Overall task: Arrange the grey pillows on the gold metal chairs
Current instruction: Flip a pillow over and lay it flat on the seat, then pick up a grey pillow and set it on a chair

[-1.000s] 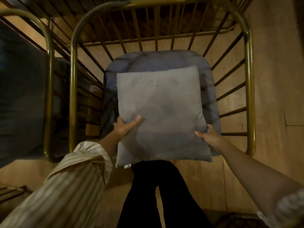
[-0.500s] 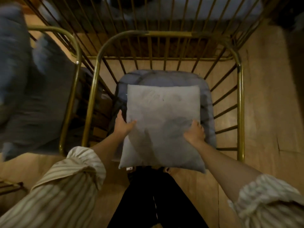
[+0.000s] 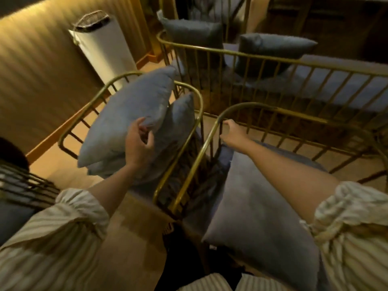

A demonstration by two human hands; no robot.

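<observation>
My left hand (image 3: 137, 143) grips the edge of a grey pillow (image 3: 128, 114) held tilted above the left gold metal chair (image 3: 88, 101). A second grey pillow (image 3: 176, 120) leans behind it on that chair. My right hand (image 3: 232, 128) rests closed on the top rail of the right gold chair (image 3: 210, 139). The grey pillow (image 3: 258, 211) I held before lies flat on that chair's seat, under my right forearm, with no hand on it. Both sleeves are striped.
A gold metal bench (image 3: 273, 57) behind the chairs carries two more grey pillows (image 3: 273, 47). A white cylindrical bin (image 3: 105, 45) stands by the ribbed wall at the left. Another dark chair frame (image 3: 23, 183) shows at the left edge. The floor is wood.
Both hands let go of the pillow on the right chair. The view swung left. My left hand took hold of a pillow on the left chair; my right hand moved to the right chair's rail.
</observation>
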